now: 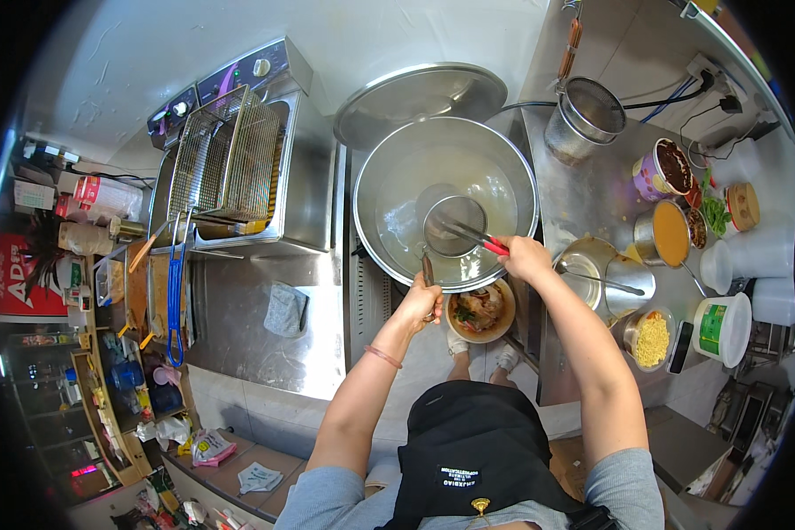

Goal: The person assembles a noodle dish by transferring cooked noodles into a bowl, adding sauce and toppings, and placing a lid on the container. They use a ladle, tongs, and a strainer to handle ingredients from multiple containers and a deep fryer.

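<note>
A big steel pot [389, 146] of cloudy liquid stands in the middle. My left hand [418, 305] is closed round the wooden handle of a round mesh strainer [440, 250], which sits low in the pot near its front. My right hand [528, 258], above the pot's front right rim, grips red-handled tongs [493, 246]. Their dark tips reach into the strainer; I cannot make out what lies there. Just below the pot's front rim is a bowl of food [480, 311] with green bits, touched by neither hand.
Behind the pot leans a steel lid [420, 93]. At left stand a fryer with wire baskets [223, 159] and a grey cloth [286, 309]. The right counter bears a deep strainer [583, 128], a steel container [583, 269], a sauce pot [667, 234], yellow bits [653, 340] and a white tub [723, 329].
</note>
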A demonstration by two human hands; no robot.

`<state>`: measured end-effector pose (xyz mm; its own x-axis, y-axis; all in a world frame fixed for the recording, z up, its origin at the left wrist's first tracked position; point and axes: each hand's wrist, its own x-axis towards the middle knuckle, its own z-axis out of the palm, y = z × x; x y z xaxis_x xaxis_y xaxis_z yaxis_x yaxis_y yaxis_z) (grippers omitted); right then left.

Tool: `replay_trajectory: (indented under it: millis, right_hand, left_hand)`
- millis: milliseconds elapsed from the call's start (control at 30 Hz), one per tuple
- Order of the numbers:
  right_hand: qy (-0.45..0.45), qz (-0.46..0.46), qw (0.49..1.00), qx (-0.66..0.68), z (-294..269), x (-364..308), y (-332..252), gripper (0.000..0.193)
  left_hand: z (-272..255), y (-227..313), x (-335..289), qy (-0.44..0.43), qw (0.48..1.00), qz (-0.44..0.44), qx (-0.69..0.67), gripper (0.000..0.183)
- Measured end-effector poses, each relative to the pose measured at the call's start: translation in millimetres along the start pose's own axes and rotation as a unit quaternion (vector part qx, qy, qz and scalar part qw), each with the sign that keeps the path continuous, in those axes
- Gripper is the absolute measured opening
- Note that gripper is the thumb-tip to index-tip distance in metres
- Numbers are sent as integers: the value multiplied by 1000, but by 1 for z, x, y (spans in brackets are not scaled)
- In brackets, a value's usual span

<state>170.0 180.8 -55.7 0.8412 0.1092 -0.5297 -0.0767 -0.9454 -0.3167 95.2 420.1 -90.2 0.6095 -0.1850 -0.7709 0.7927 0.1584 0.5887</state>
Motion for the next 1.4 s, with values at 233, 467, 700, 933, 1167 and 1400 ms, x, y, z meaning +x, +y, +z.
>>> replay_trajectory:
  millis: [233, 467, 700, 933, 1167, 1400]
  right_hand:
    - [24, 7, 999, 24, 12, 1, 9, 38]
    - [28, 18, 998, 52, -4, -9, 21, 39]
    - [32, 3, 998, 53, 9, 2, 18, 40]
    - [23, -18, 999, -28, 9, -6, -1, 42]
    - [48, -15, 998, 27, -7, -8, 17, 43]
    - [-2, -2, 998, 67, -14, 4, 14, 42]
  left_hand:
    - [0, 1, 1, 11, 1000, -13, -5, 59]
    - [1, 4, 0, 14, 1000, -3, -9, 52]
    - [2, 2, 3, -2, 1000, 0, -7, 56]
    - [5, 7, -3, 4, 1000, -9, -5, 53]
    - [-1, 3, 1, -2, 1000, -6, -8, 49]
    - [-4, 2, 5, -2, 1000, -3, -8, 48]
